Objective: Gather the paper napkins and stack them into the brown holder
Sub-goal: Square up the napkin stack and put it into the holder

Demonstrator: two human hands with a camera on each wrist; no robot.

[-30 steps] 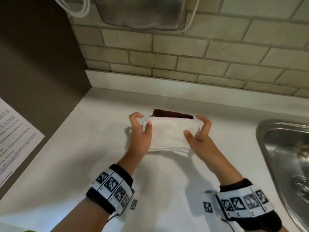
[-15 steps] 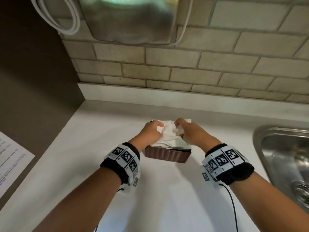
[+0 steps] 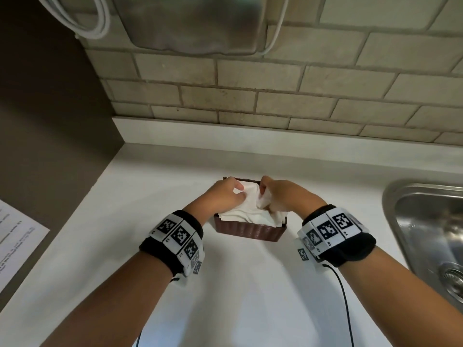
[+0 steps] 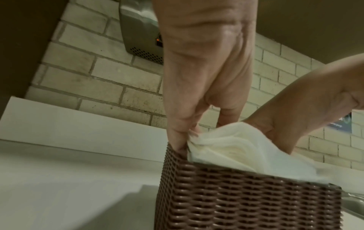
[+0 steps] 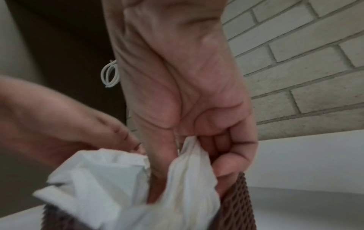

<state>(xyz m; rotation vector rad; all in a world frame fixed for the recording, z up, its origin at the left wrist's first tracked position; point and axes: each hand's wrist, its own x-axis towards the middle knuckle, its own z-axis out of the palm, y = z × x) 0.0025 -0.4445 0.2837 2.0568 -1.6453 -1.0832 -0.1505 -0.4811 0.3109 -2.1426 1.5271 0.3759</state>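
Observation:
A brown woven holder stands on the white counter near the back wall. A stack of white paper napkins sits inside it, buckled upward in the middle. My left hand pinches the stack's left side, its fingers reaching down inside the holder's left wall. My right hand grips a bunched fold of napkins at the right side, fingers curled, beside the holder's right wall. The lower napkins are hidden inside the holder.
A steel sink lies to the right of the holder. A printed sheet hangs on the dark panel at the left. A metal dispenser and a coiled white cable hang on the brick wall above.
The flat stack held above the counter has been lowered into the holder. Both hands moved forward and closer together, and the napkins now bulge between them.

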